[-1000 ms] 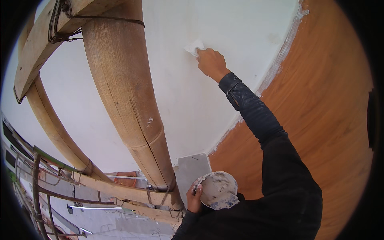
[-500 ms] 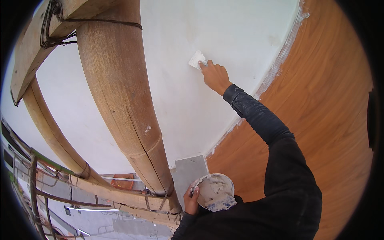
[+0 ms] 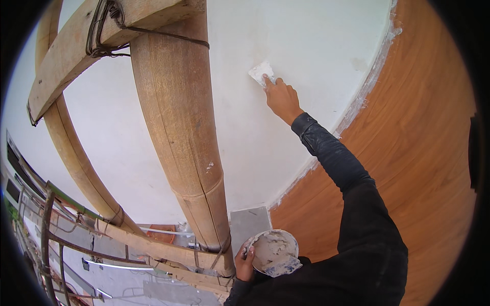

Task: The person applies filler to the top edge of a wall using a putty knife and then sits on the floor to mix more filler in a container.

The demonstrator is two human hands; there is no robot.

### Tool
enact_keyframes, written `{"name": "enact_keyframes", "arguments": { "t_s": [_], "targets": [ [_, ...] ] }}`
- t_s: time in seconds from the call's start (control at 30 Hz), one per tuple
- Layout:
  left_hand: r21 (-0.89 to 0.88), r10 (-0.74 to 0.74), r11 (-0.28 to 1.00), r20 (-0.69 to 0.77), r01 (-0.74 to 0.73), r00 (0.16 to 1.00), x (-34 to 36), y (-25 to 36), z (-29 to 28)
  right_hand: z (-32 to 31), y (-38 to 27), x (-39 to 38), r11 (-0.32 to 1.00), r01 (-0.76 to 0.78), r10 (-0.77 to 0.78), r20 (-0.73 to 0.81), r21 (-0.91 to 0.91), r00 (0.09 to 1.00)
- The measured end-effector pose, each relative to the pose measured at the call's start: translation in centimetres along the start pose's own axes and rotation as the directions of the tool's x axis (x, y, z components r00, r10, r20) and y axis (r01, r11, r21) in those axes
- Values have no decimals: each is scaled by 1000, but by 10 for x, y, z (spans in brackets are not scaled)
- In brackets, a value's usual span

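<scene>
Stretched out ahead, my right hand (image 3: 284, 100) is closed around a putty knife (image 3: 262, 74) whose broad blade is coated in white paste. The blade lies at the white wall (image 3: 255, 153); whether its edge presses on it I cannot tell. Close to my body, my left hand (image 3: 244, 265) grips the rim of a round tub (image 3: 296, 244), with the thumb on the near side. Inside the tub is thick off-white putty (image 3: 275, 246). Across the tub's lower rim sits a putty-smeared flat piece (image 3: 284, 267) with blue marks, its kind unclear.
A thick bamboo pole (image 3: 178, 127) stands left of my right arm, wired to a wooden beam (image 3: 109, 30). Another bamboo pole (image 3: 76, 148) and a timber rail (image 3: 153, 250) are farther left. Wood-grain panelling (image 3: 408, 153) curves along the right, its border smeared white.
The whole view has shifted, so poles and wall appear farther right and lower. My right hand has slid the putty knife slightly up the wall. My left hand still holds the tub.
</scene>
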State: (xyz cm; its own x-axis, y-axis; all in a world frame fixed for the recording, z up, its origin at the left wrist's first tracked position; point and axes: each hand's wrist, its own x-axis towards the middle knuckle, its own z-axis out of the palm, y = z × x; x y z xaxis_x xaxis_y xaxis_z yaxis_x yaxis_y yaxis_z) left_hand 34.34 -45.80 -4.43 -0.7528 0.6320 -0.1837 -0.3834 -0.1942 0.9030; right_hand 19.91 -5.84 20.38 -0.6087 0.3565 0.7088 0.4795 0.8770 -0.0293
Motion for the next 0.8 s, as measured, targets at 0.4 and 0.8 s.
{"name": "enact_keyframes", "arguments": {
  "t_s": [0.4,0.8],
  "targets": [
    [-27,10,1000,-1,-10,1000,1,3,3,47,-11,-31,1000,8,-8,85,-4,996],
    [-290,-56,954,75,76,996,-1,14,13,53,88,-38,921,349,-324,160,-171,933]
  ]
}}
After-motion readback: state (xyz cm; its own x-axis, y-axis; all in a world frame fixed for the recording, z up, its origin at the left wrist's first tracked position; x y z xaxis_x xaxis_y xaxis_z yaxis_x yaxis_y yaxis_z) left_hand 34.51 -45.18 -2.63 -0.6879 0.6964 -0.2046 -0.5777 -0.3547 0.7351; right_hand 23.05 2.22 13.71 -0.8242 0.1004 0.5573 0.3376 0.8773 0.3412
